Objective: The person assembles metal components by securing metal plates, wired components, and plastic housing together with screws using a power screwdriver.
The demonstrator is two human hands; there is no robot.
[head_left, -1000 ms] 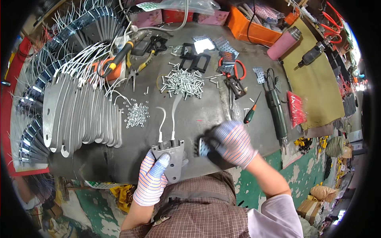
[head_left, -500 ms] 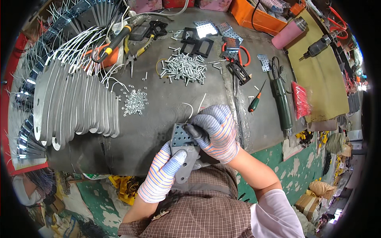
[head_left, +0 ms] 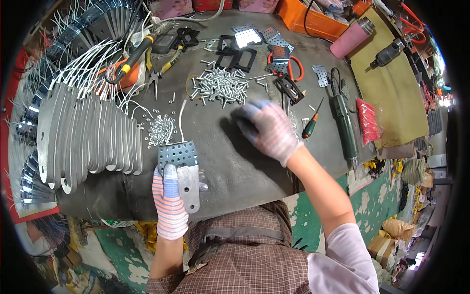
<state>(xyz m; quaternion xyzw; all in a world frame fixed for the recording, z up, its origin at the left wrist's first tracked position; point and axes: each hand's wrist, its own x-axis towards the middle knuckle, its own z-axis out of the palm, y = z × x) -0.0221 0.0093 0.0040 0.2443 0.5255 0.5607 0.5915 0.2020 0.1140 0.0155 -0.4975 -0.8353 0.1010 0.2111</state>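
Observation:
My left hand (head_left: 170,213), in a striped glove, grips a grey metal plate (head_left: 190,191) with a rounded end and holes, thumb on top. A blue-grey perforated sheet (head_left: 177,153) is at its far end, with white wires (head_left: 181,121) rising from it. This piece is at the table's near side, below a heap of small nuts (head_left: 159,132). My right hand (head_left: 272,131), also gloved, is over the table to the right. Its fingers are smeared by motion, so what they hold is unclear. Beyond it to the left is a pile of screws (head_left: 221,88).
Wired grey plates (head_left: 93,132) stand in a row at left. Pliers (head_left: 155,81) lie behind the nuts. On the right are a screwdriver (head_left: 310,126), a green power screwdriver (head_left: 346,127), a red packet (head_left: 368,121) and a pink flask (head_left: 351,38). An orange bin (head_left: 313,22) stands at the back.
My left hand has carried the plate leftward, turning it more upright. My right hand has come off the perforated sheet and moved up and right, away from it.

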